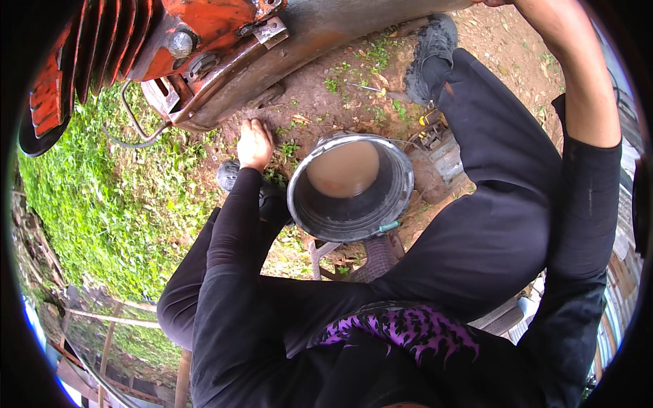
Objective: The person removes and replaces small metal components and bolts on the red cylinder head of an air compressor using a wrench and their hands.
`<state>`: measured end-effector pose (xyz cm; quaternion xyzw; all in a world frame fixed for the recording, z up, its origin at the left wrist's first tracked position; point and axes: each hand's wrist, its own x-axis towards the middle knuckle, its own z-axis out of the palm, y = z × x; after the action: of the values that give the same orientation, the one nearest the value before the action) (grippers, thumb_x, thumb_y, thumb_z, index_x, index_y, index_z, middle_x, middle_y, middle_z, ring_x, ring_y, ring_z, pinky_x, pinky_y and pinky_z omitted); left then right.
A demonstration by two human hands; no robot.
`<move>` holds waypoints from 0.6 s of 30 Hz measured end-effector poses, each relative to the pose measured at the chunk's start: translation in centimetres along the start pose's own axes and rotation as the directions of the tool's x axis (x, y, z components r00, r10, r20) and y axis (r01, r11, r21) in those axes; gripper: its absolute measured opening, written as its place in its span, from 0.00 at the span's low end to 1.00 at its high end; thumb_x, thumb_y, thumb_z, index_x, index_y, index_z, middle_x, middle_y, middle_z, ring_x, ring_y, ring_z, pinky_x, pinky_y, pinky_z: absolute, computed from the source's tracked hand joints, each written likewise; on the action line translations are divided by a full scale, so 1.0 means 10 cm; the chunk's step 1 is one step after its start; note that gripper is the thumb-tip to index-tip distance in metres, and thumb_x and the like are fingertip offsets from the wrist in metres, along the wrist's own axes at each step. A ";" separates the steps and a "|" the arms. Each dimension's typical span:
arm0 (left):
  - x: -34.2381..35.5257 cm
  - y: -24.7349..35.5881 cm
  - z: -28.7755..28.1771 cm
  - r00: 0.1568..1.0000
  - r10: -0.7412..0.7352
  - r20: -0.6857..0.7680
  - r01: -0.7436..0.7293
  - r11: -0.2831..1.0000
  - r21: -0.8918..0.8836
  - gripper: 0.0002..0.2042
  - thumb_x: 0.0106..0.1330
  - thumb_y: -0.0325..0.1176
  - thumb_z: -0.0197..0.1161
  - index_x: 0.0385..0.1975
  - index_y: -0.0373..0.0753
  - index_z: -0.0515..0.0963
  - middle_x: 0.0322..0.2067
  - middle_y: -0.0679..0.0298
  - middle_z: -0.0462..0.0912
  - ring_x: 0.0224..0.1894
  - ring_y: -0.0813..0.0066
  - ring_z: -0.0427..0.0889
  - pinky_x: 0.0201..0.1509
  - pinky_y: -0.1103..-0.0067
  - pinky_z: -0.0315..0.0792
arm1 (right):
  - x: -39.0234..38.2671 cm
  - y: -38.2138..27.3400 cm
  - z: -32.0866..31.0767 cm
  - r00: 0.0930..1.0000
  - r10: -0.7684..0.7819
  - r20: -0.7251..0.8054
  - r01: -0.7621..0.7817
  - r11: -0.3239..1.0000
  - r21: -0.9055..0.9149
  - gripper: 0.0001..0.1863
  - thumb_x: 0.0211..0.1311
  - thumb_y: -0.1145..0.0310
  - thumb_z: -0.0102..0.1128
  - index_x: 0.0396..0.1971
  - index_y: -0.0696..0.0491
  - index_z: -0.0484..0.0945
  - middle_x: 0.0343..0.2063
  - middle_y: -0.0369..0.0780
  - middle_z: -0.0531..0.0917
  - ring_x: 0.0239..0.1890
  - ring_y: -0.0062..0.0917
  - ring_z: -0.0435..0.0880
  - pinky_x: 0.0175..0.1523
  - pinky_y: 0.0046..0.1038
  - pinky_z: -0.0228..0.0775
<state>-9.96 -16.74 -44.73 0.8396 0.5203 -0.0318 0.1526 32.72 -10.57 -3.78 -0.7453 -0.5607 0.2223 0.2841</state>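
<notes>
Orange-and-grey machine [320,37] spans the upper left to top of the frame; we note its long axis slanting toward upper right, finned end left. Centre: black bucket [393,173], mouth up toward us, brown water [342,168] inside. Left hand [255,145], just below machine, fingers loosely bent; right hand [492,2] cut off at top. We cannot tell either's grip.
</notes>
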 end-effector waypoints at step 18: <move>1.40 1.97 -0.80 0.810 0.196 0.553 0.381 0.540 -0.750 0.09 0.67 0.27 0.70 0.38 0.25 0.82 0.31 0.58 0.88 0.31 0.74 0.89 0.31 0.79 0.83 | -0.18 0.38 -0.46 0.998 -0.058 0.024 0.056 0.994 0.091 0.09 0.68 0.73 0.63 0.31 0.64 0.82 0.21 0.43 0.85 0.22 0.24 0.89 0.28 0.26 0.82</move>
<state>12.98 -10.44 -35.68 0.5797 0.4447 -0.0412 0.6815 37.95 -13.86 -2.86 -0.7123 -0.5748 0.2493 0.3164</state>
